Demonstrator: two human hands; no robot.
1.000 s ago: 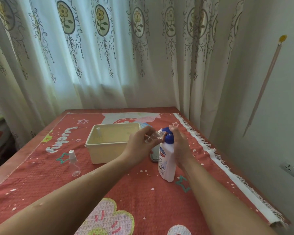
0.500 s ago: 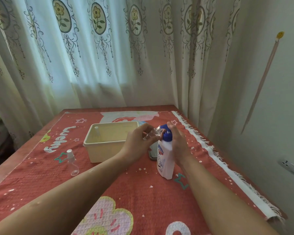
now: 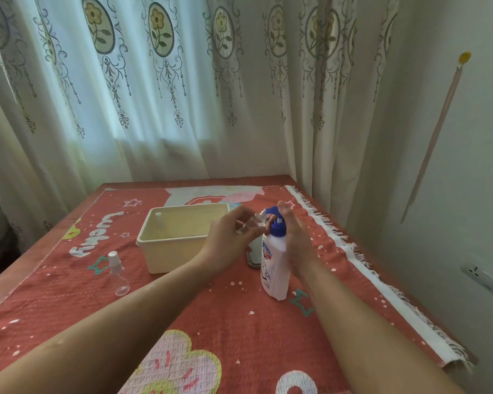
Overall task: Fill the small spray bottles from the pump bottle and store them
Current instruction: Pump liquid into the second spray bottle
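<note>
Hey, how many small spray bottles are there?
3. Loose bottle: upright on the red cloth, left. Stored bottle: in the cream bin. Held bottle: in the left hand, at the pump bottle's spout. The bin's wall may hide more.

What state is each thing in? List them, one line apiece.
Pump bottle: upright on the cloth, pump head gripped by the right hand.
Held spray bottle: tilted in the left hand, at the pump spout; fill unclear.
Table spray bottle: upright, capped, looks empty.
Bin spray bottle: standing inside the storage bin.
Storage bin: open, no lid.
Curtains: drawn.
Wall socket: nothing plugged in.
</note>
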